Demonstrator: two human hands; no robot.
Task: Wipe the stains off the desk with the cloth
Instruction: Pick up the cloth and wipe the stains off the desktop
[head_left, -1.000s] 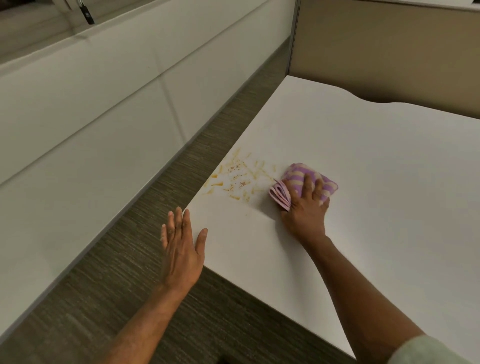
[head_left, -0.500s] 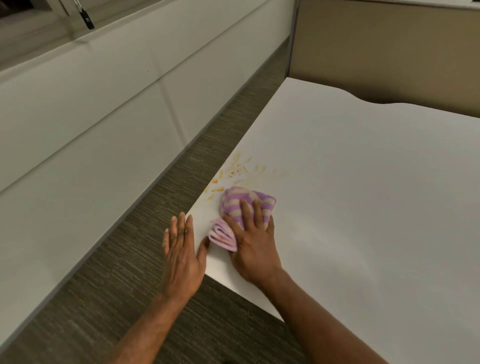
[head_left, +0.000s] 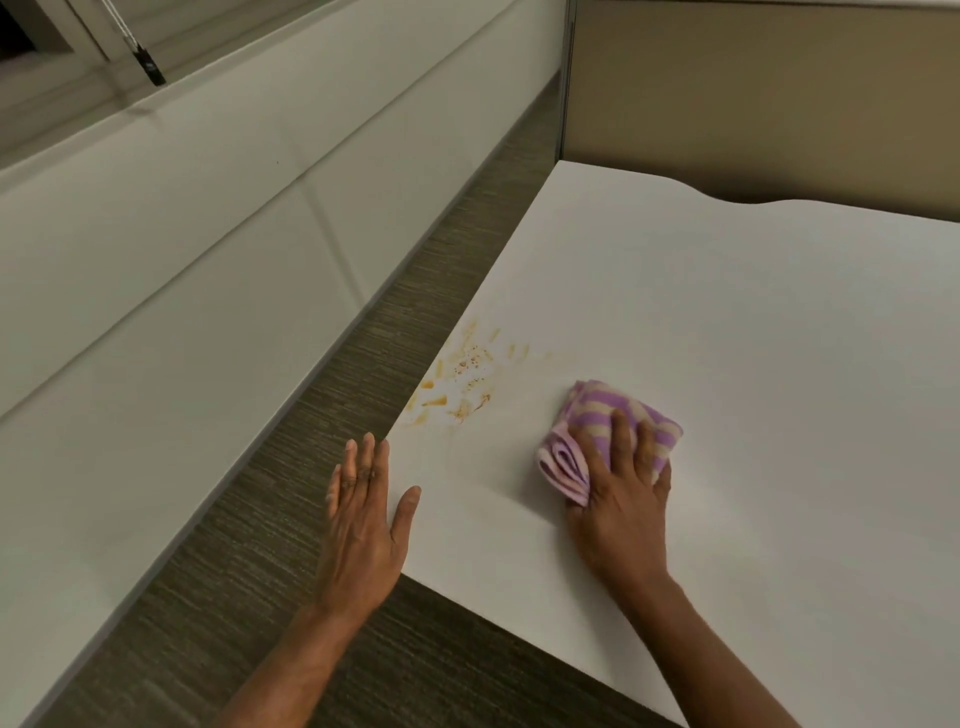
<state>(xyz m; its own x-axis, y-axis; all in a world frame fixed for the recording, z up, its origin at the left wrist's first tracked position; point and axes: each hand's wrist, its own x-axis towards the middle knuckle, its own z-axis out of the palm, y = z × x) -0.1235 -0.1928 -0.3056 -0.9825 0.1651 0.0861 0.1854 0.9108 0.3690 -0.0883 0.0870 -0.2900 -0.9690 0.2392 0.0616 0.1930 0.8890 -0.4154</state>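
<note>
A folded purple-and-cream striped cloth (head_left: 597, 415) lies flat on the white desk (head_left: 727, 338). My right hand (head_left: 621, 499) presses down on the cloth with fingers spread over it. Orange-brown stains (head_left: 465, 376) mark the desk near its left edge, to the left of the cloth and apart from it. My left hand (head_left: 363, 519) is flat with its fingers straight, held at the desk's near-left corner, thumb over the edge.
A strip of grey-brown carpet (head_left: 322, 467) runs along the desk's left side. Beyond it stands a long white wall of panels (head_left: 156, 270). A beige partition (head_left: 753, 93) closes the far end of the desk.
My right hand has slid the cloth from the near-left corner back to the right, away from the stains. Fewer stains show than a second ago. My left hand has stayed at the corner.
</note>
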